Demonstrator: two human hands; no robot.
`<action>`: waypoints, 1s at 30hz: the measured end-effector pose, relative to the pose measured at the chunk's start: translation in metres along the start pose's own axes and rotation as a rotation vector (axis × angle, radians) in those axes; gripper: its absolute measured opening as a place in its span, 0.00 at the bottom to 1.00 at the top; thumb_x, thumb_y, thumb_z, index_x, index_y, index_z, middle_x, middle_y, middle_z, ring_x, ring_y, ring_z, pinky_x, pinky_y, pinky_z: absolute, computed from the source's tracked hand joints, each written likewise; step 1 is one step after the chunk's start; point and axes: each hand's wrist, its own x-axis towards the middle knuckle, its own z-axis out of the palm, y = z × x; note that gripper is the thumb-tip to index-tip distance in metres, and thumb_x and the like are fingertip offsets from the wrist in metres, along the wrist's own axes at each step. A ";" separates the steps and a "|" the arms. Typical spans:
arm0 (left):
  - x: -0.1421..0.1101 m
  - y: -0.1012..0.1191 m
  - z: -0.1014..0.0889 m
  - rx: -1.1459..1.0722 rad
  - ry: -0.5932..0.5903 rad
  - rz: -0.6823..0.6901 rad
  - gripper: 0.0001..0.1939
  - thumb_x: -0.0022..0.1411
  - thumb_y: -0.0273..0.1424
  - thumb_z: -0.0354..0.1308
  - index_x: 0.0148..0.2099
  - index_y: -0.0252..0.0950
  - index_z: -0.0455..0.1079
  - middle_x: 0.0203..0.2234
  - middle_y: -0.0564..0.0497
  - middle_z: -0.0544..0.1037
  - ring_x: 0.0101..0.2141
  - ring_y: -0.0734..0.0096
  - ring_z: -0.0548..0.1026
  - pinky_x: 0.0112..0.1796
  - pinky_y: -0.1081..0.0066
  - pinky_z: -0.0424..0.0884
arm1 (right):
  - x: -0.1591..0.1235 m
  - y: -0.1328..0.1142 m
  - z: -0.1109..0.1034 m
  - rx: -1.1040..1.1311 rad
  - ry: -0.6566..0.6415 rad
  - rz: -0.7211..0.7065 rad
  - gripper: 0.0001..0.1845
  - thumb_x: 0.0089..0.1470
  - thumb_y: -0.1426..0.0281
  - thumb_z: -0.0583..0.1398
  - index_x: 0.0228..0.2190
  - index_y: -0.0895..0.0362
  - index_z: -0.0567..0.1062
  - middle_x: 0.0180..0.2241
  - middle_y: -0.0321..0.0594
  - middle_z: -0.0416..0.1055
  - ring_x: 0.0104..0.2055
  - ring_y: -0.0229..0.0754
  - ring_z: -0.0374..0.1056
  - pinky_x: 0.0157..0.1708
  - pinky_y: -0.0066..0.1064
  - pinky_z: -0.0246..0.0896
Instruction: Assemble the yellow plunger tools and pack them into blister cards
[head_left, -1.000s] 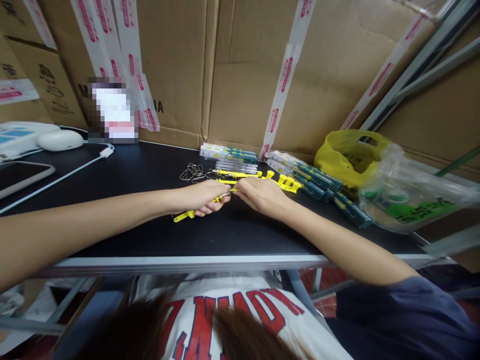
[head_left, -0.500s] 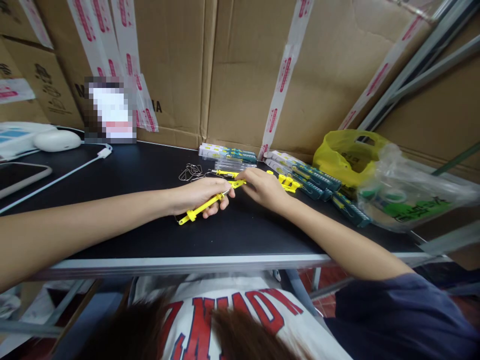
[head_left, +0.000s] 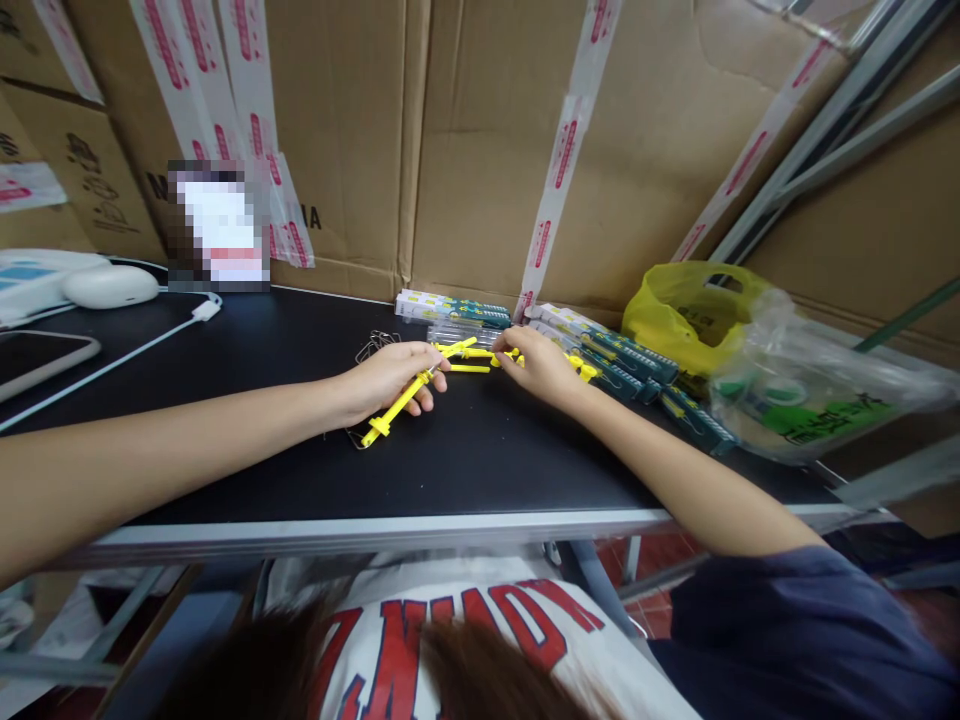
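My left hand (head_left: 394, 380) is closed around a slim yellow plastic tool (head_left: 391, 408) with a metal part near my fingertips. The tool slants, its lower end and a thin wire loop sticking out toward the table's front. Its upper yellow end points up and right past my thumb. To the right, my right hand (head_left: 538, 368) reaches down with bent fingers closed about a small yellow plastic piece (head_left: 513, 356), partly hidden by them. Between my hands lie thin yellow rods (head_left: 471, 369). Behind my left hand is a tangle of bent wire pieces (head_left: 379, 345).
Clear plastic tubes (head_left: 461, 335) and printed boxes (head_left: 454, 308) lie at the back. More printed boxes (head_left: 619, 350) sit to the right, beside a yellow bag (head_left: 652, 310) and a clear bag (head_left: 795, 400). At left are a white cable (head_left: 112, 350) and a phone (head_left: 45, 360).
My right hand has moved away from the tool to the yellow pieces at right. My left hand has shifted slightly left, still holding the tool.
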 end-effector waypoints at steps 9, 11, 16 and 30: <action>0.003 0.001 0.002 0.016 -0.007 -0.004 0.05 0.66 0.28 0.50 0.39 0.32 0.65 0.25 0.53 0.72 0.16 0.80 0.71 0.15 0.80 0.65 | 0.017 -0.002 -0.007 -0.225 -0.117 -0.041 0.09 0.58 0.72 0.56 0.40 0.59 0.73 0.41 0.47 0.73 0.43 0.47 0.65 0.43 0.34 0.57; 0.003 0.001 0.002 0.025 -0.012 0.003 0.06 0.66 0.28 0.50 0.39 0.32 0.65 0.25 0.53 0.72 0.16 0.80 0.71 0.14 0.80 0.65 | 0.028 -0.003 -0.009 -0.291 -0.174 -0.045 0.10 0.58 0.72 0.56 0.42 0.59 0.72 0.42 0.48 0.72 0.44 0.48 0.65 0.43 0.35 0.57; 0.003 0.000 0.002 0.044 -0.012 0.010 0.06 0.66 0.29 0.49 0.38 0.32 0.66 0.24 0.53 0.72 0.16 0.80 0.71 0.14 0.80 0.64 | 0.056 -0.005 -0.007 -0.372 -0.375 -0.023 0.11 0.55 0.73 0.57 0.42 0.58 0.72 0.43 0.48 0.73 0.44 0.47 0.68 0.39 0.33 0.58; 0.006 -0.005 -0.002 0.055 -0.066 0.039 0.07 0.65 0.32 0.51 0.39 0.33 0.66 0.25 0.54 0.73 0.17 0.79 0.72 0.15 0.80 0.65 | 0.079 -0.004 0.003 -0.409 -0.529 0.011 0.16 0.47 0.75 0.61 0.41 0.56 0.72 0.41 0.43 0.76 0.40 0.45 0.71 0.28 0.28 0.54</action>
